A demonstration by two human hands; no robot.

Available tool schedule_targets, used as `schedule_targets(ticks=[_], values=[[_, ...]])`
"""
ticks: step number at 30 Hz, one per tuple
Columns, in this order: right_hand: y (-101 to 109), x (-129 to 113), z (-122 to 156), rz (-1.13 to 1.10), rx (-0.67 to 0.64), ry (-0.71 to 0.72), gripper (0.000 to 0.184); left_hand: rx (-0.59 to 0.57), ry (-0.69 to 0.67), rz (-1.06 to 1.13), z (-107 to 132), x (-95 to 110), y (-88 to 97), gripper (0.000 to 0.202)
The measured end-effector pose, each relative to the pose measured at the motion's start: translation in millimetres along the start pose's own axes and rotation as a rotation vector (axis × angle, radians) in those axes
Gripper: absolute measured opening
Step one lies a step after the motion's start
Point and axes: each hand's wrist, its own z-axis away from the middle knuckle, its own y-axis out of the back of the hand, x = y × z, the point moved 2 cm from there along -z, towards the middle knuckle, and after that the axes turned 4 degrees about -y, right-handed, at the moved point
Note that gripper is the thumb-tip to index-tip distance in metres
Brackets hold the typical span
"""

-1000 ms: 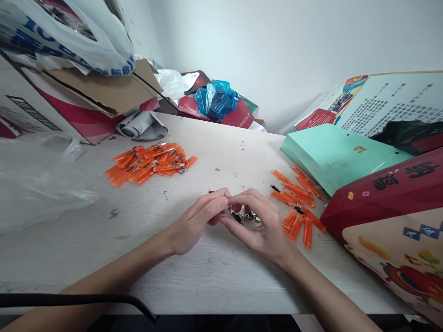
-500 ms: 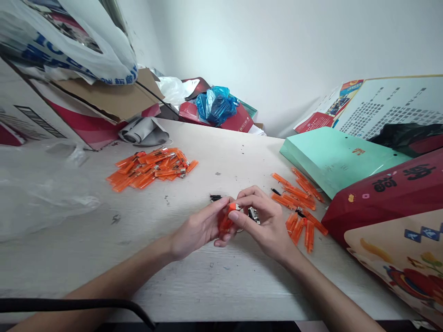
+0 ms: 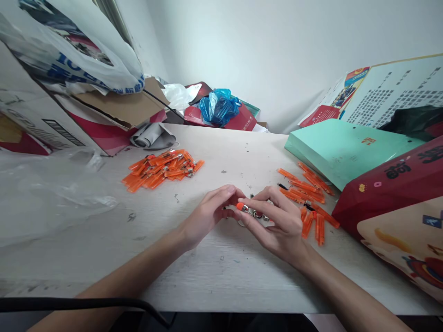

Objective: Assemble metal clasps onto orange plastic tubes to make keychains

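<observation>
Both my hands meet low over the middle of the table. Between the thumb and fingers of my right hand (image 3: 277, 219), a lighter (image 3: 241, 206) is pinched; only its orange end and a bit of shiny metal show. My left hand (image 3: 211, 212) curves in from the other side, fingertips closed at the orange end, with most of its grip hidden. Small metal lighter parts (image 3: 258, 214) lie on the table just behind my right fingers, partly covered by them. Orange lighter bodies (image 3: 320, 228) are spread to the right of that hand.
A heap of orange lighters (image 3: 162, 169) lies at left, near a clear plastic bag (image 3: 51, 193). Cardboard boxes and a white carrier bag (image 3: 104, 69) stand behind it. A mint-green box (image 3: 349, 147) and a red printed bag (image 3: 391, 198) border the right side. A black cable (image 3: 86, 302) crosses the front left.
The lighter has turned, and its orange body no longer shows between my hands. My right hand has drawn slightly to the right, uncovering more metal parts. The view has shifted a little.
</observation>
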Motion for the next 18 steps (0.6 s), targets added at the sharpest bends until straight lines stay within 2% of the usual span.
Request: schedule_targets(ticks=[4,10,15,18], values=[[0,0,0,0.000,-0.039,0.021,0.017,-0.102,-0.005,-0.070,3,-1,-4.6,0.040],[-3,2,-1,-0.025,-0.046,0.034,0.014,-0.140,-0.016,-0.112,7,-5,-4.4,0.045],[-4,8,3,-0.079,-0.100,0.008,0.014,-0.093,-0.007,-0.225,8,-12,-1.6,0.042],[-5,14,4,-0.114,-0.167,-0.065,0.013,-0.052,0.002,-0.205,5,-14,-3.7,0.041]])
